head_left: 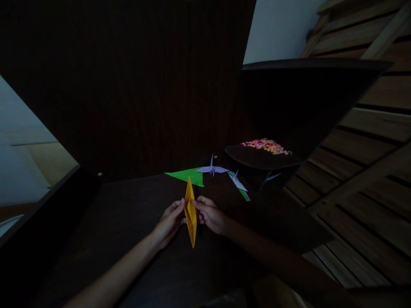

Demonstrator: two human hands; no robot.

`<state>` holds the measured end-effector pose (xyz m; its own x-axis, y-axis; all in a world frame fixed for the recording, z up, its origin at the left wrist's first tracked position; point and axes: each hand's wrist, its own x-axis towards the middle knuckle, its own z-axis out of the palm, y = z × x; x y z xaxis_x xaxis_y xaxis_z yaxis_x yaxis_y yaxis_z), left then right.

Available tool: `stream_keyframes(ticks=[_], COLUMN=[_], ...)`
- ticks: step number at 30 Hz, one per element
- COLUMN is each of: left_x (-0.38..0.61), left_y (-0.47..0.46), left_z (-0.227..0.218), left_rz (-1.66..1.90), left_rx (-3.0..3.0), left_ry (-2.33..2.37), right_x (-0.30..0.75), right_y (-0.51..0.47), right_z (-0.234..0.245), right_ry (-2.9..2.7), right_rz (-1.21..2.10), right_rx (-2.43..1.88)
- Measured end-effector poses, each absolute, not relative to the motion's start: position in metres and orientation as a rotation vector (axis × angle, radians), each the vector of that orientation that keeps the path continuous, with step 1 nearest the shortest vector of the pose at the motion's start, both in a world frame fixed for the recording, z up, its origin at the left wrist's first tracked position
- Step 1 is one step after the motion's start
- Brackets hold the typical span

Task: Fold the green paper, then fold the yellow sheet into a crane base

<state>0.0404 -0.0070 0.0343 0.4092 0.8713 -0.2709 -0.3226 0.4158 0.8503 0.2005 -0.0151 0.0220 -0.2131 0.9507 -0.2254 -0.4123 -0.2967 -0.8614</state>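
Observation:
A long, narrow folded piece of orange paper (190, 212), pointed at both ends, stands upright between my hands over the dark table (122, 222). My left hand (169, 223) pinches its left edge near the middle. From the other side, my right hand (209, 215) pinches its right edge with closed fingers. Just behind lie a green sheet of paper (188, 175), a pale purple paper crane (212, 169) and a white and green folded piece (239, 185).
A dark shelf (260, 158) at the right back carries a heap of small pink and yellow bits (265, 145). A dark wooden panel rises behind the table. Slatted wooden floor (369, 179) lies to the right. The scene is dim.

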Motion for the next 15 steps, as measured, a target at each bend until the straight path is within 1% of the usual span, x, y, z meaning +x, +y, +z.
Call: stream_keyframes(ticks=[7,15], left_x=[0.064,0.088], left_y=[0.006,0.029], left_z=[0.035,0.044], left_rz=[0.865,0.799], left_rx=[0.885,1.005], left_ry=[0.878,0.909], right_x=[0.215,0.245], right_y=[-0.017,-0.019], right_z=[0.022,0.03], right_ry=[-0.773,-0.701], right_rz=[1.486,1.393], right_rx=[-1.014,-1.094])
